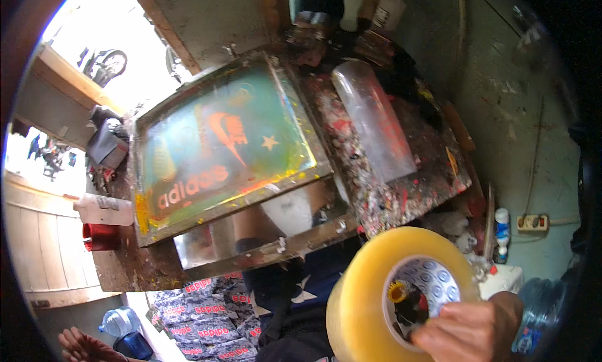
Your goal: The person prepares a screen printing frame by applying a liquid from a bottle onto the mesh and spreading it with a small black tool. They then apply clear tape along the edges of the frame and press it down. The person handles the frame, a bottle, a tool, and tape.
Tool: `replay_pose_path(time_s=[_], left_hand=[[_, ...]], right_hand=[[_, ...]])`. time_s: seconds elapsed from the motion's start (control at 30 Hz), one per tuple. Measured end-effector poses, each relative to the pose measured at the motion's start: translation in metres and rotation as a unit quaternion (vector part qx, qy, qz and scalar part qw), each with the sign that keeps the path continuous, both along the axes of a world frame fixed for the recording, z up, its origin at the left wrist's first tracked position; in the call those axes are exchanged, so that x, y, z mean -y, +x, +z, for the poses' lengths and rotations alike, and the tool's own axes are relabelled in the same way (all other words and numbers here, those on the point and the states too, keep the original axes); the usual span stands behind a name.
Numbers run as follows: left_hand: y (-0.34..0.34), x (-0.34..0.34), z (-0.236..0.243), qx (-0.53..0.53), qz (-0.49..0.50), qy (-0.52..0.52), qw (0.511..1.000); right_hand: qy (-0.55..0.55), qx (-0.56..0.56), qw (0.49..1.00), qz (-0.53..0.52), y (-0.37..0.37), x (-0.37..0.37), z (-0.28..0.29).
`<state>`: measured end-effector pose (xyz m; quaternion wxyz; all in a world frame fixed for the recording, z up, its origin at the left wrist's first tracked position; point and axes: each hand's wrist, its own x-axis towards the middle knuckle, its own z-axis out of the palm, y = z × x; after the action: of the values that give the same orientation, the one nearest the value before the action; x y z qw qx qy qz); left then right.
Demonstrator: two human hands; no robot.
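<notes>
A big roll of clear yellowish packing tape (360, 299) is close in front of me at the lower right. My right hand (473, 327) is closed on it, with fingers inside the patterned core and against its rim. Down at the lower left edge, my left hand (88, 348) is partly cut off; its fingers are apart and nothing shows in them. Beyond the tape, a screen-printing frame (235, 221) with a green mesh (188, 136) and orange designs lies tilted over a shiny plate (216, 246) on the worktable.
A clear plastic roll or sheet (373, 120) lies on the paint-crusted right side of the table. A white bottle (103, 209) and a red cup (99, 237) stand at the left edge. Patterned printed pieces (207, 318) lie below. A power socket (533, 223) is on the right wall.
</notes>
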<state>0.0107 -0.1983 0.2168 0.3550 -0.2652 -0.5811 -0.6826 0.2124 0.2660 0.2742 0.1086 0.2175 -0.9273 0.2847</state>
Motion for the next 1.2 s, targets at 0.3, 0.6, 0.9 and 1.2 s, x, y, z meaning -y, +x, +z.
replay_pose_path(time_s=[0.3,0.6,0.9,1.2], left_hand=[[0.006,0.013,0.004,-0.004,-0.014,0.056,0.998],[-0.023,-0.012,-0.010,0.104,-0.308,0.143,0.935],[-0.066,-0.027,-0.005,0.106,-0.468,0.146,0.865],[-0.078,-0.021,-0.006,0.171,-0.302,0.033,0.937]], right_hand=[[-0.035,0.037,0.997,-0.054,-0.011,0.006,0.018],[0.019,0.099,0.969,-0.226,-0.027,-0.022,-0.151],[0.243,-0.003,0.937,-0.250,-0.041,-0.030,-0.257],[-0.134,0.058,0.975,-0.170,-0.035,-0.001,-0.124]])
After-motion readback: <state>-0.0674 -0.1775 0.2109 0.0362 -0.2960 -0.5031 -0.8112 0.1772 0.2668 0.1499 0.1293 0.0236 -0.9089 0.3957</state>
